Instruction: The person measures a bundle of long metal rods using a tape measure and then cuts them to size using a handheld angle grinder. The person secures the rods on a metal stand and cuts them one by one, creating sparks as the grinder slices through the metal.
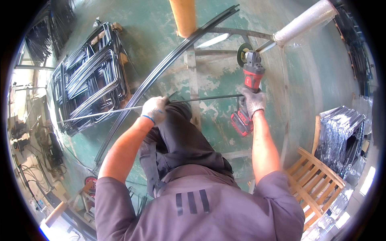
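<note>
My left hand (155, 109), in a pale knitted glove, is closed around a long thin metal rod (205, 98). The rod runs left past the hand and right as far as my right hand (254, 100). That hand, also gloved, grips a red and black cordless angle grinder (253, 74). The grinder's disc (243, 55) points away from me, and its battery hangs below the grip. Whether the rod's right end touches the right hand, I cannot tell. Beyond my left hand, a bundle of long dark metal rods (173, 54) slants from far right to near left.
A metal stand (241, 31) at the back has a yellow padded post (183, 18) and a plastic-wrapped post (303, 23). Bent dark metal frames (90, 80) are stacked at left. A wooden pallet (311, 176) and a plastic-wrapped bundle (339, 130) stand at right.
</note>
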{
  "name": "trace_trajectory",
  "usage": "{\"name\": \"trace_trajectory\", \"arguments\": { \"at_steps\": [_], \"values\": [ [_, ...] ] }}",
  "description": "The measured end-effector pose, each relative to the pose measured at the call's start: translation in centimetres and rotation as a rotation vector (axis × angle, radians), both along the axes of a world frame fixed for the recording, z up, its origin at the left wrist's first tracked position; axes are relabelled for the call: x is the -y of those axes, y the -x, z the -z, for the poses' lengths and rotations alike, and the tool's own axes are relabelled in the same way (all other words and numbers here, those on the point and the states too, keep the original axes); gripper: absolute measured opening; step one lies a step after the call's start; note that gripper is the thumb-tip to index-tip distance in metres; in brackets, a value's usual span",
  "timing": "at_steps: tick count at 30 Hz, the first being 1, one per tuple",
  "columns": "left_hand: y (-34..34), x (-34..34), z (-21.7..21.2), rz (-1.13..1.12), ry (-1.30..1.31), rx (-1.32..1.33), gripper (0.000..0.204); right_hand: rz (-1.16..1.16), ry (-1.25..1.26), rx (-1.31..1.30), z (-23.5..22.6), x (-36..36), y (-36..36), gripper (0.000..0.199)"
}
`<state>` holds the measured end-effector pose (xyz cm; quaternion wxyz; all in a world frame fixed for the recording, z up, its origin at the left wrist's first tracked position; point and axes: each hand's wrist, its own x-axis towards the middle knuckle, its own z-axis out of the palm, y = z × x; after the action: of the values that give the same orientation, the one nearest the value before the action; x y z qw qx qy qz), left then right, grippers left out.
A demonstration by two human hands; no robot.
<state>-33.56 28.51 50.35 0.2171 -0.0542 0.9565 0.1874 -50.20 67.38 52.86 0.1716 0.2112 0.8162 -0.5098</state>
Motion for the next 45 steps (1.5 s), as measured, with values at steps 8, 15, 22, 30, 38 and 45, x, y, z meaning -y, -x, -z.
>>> {"name": "trace_trajectory", "arguments": {
  "at_steps": [8,15,22,30,38,45],
  "values": [
    [0.9,-1.5,2.3,-0.020,-0.119,0.024,0.019,0.161,0.169,0.138,4.9,-3.2,-3.4,0.029],
    [1.2,-1.8,3.3,0.074,0.012,0.044,0.021,0.082,0.184,0.113,4.1,-6.4,-5.7,0.029],
    [1.9,-2.4,2.5,0.069,0.046,0.088,0.027,-0.008,0.625,0.507,-0.7,-6.8,-9.7,0.023],
    [0.8,-2.8,3.5,0.001,0.081,0.001,0.020,0.036,0.844,0.766,2.7,-6.9,-11.8,0.023],
    [0.8,-2.9,3.7,-0.052,0.105,0.028,0.022,-0.011,0.824,0.855,3.0,-5.7,-11.2,0.017],
    [0.6,-2.5,4.7,-0.060,0.101,0.011,0.020,-0.101,0.779,0.871,3.0,-4.7,-10.8,0.018]
  ]
}}
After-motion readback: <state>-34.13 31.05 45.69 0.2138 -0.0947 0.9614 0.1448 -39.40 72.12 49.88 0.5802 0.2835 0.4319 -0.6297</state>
